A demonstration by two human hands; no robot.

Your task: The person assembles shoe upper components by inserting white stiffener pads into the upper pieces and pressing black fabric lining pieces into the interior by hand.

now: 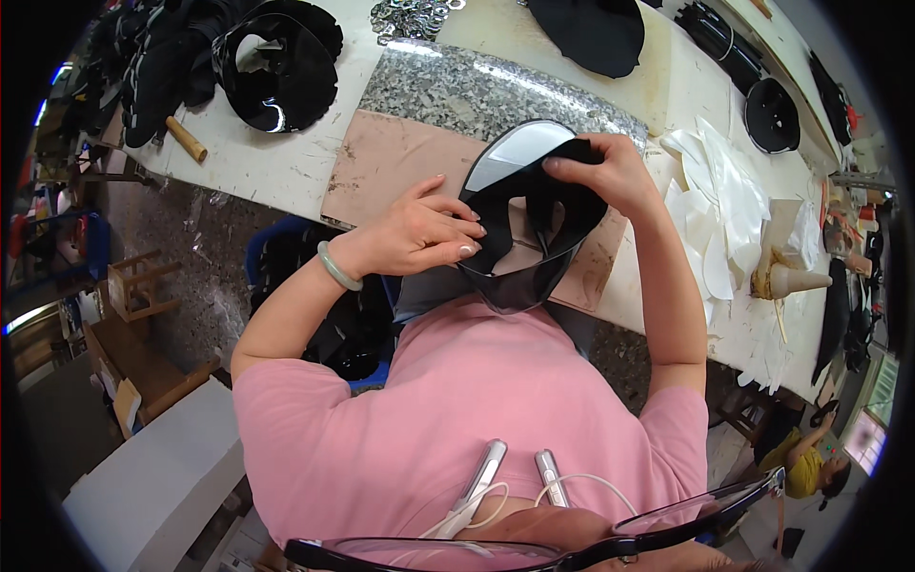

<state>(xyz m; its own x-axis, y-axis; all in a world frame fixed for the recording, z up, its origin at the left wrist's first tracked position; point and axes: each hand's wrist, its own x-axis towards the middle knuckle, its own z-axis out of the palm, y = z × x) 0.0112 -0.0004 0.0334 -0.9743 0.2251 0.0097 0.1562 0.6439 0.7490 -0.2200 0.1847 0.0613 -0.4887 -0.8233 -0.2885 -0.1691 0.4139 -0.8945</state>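
Desk (pixel 276 181) edge: a curved black piece (pixel 579 212) lay between right fingers (pixel 569 170), which pinched its upper rim, and left fingers (pixel 448 229) at its left side, grip unclear.

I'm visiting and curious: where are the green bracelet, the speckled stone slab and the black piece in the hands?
Green bracelet (pixel 335 271), head view: its band.
Speckled stone slab (pixel 491 93), head view: top surface.
Black piece (pixel 580 215), head view: right side.

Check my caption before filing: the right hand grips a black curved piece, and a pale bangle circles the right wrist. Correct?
No: the head view shows the bangle on the left wrist. The right hand does grip the black curved piece.
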